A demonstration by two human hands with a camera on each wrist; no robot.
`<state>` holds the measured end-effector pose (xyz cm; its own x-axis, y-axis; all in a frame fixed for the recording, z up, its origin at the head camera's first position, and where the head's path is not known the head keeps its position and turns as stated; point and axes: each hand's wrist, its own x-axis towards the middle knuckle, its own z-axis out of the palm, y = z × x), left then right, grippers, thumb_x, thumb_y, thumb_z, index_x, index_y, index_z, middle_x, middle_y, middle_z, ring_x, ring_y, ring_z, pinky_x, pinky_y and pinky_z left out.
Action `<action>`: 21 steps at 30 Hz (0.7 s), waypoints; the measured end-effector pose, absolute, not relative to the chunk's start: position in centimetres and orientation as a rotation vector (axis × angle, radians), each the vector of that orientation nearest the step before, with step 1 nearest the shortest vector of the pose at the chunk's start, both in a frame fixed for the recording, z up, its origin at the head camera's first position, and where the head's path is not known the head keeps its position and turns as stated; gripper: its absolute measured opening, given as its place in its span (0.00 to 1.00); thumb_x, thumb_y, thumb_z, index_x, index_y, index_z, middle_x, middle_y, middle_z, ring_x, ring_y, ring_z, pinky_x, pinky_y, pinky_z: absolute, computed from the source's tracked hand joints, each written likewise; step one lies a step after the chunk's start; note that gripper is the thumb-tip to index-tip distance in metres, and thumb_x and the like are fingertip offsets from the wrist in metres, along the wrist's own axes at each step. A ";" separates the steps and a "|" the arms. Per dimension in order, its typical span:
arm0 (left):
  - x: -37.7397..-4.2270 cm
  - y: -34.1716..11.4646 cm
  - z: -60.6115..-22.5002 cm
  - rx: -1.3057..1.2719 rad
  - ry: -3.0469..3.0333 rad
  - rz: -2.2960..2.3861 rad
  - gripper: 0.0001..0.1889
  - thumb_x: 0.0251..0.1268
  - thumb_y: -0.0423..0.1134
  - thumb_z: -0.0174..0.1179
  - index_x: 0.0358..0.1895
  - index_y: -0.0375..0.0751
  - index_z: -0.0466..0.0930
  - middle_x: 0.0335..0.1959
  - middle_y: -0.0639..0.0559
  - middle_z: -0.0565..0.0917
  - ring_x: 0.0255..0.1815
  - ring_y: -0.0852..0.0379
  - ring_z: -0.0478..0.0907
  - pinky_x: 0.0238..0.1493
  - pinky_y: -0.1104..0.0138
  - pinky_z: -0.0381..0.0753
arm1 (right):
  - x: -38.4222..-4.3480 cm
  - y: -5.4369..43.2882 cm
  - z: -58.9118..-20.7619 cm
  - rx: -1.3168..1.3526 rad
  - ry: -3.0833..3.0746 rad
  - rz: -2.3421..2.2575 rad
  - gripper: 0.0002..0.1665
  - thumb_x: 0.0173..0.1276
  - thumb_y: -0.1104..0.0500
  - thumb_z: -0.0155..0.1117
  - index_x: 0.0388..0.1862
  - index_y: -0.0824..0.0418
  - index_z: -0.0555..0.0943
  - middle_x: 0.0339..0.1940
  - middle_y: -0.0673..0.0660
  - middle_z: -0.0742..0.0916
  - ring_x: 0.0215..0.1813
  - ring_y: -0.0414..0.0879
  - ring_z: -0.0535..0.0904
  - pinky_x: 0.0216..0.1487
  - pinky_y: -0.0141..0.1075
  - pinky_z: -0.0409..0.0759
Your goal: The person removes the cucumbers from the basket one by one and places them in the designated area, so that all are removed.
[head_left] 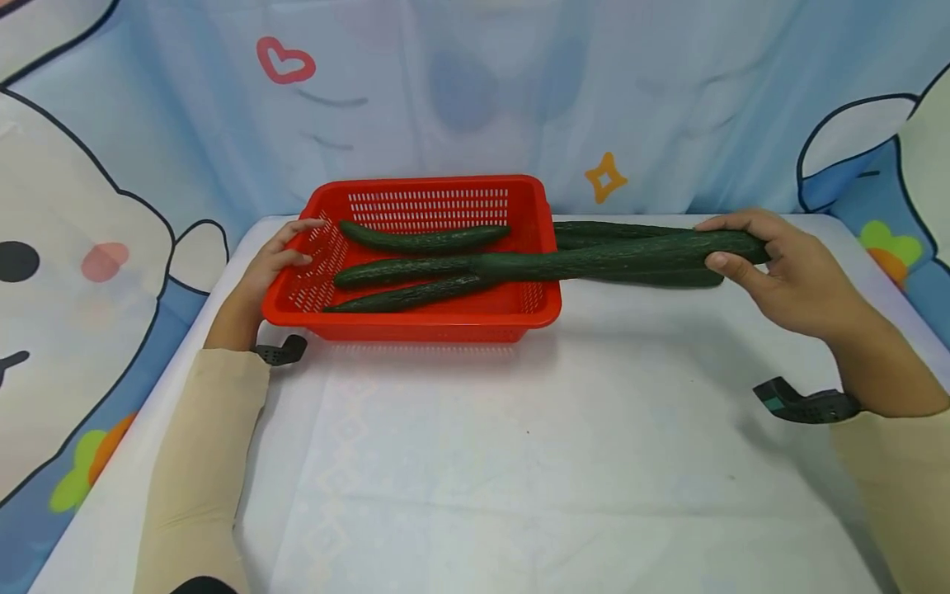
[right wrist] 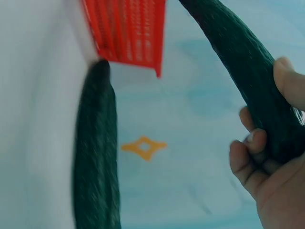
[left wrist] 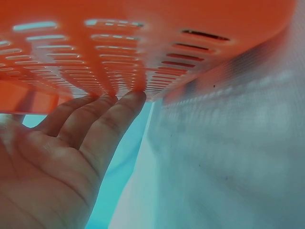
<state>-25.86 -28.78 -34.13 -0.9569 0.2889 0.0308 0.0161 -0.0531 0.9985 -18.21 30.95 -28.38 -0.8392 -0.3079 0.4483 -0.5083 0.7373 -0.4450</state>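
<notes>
A red plastic basket with slotted walls stands on the table and holds several dark green cucumbers. My left hand grips its left end; in the left wrist view the fingers lie against the slotted outside. With thumb and fingers, my right hand holds the right end of a long cucumber. That cucumber is raised, its other end over the basket and overlapping the ones inside. Beneath and behind it, other cucumbers lie on the table right of the basket, partly hidden.
A white cloth covers the table. Behind it hangs a blue curtain printed with cartoon figures, a heart and a star. Dark devices are worn at both wrists.
</notes>
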 end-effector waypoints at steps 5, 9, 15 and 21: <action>-25.9 -28.9 -34.2 0.340 2.004 2.135 0.26 0.70 0.25 0.43 0.67 0.53 0.67 0.69 0.44 0.62 0.60 0.49 0.72 0.45 0.67 0.87 | -18.7 33.7 -28.1 0.636 -2.603 0.839 0.24 0.71 0.65 0.60 0.65 0.59 0.75 0.54 0.26 0.72 0.44 0.24 0.71 0.40 0.11 0.66; -25.9 -28.8 -34.2 0.343 2.009 2.143 0.26 0.70 0.25 0.43 0.66 0.53 0.68 0.69 0.44 0.62 0.60 0.48 0.71 0.45 0.67 0.87 | -19.2 35.4 -28.0 0.560 -2.577 0.912 0.23 0.72 0.66 0.58 0.65 0.59 0.75 0.49 0.26 0.74 0.44 0.24 0.71 0.42 0.09 0.65; -25.8 -28.7 -34.1 0.316 2.031 2.136 0.27 0.70 0.24 0.44 0.66 0.54 0.68 0.69 0.45 0.62 0.60 0.49 0.70 0.46 0.68 0.86 | -19.4 37.6 -27.8 0.327 -2.613 0.881 0.22 0.74 0.59 0.57 0.66 0.55 0.75 0.38 0.27 0.72 0.38 0.30 0.65 0.36 0.13 0.60; -25.8 -28.7 -34.1 0.320 2.014 2.141 0.26 0.71 0.25 0.43 0.66 0.54 0.68 0.68 0.45 0.62 0.60 0.49 0.71 0.45 0.68 0.87 | -19.8 39.2 -28.1 0.265 -2.619 0.846 0.23 0.75 0.57 0.56 0.67 0.58 0.74 0.38 0.27 0.71 0.38 0.29 0.64 0.36 0.12 0.59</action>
